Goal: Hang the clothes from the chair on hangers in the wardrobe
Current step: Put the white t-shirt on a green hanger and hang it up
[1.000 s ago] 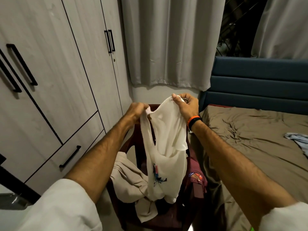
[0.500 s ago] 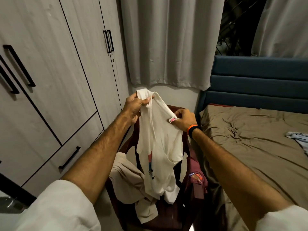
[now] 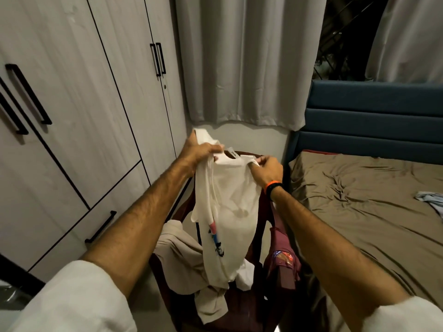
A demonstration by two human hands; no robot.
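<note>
While both hands gripped the white shirt, left hand and right hand held its top; beige garment and maroon garment lay on the chair. Wardrobe doors stood closed

A dark red chair stood between the wardrobe and the bed. A beige garment lay crumpled across its seat and left side, and a maroon garment hung over its right arm. The bed, under a wrinkled brown sheet, carried a pale blue cloth at its right edge.
</note>
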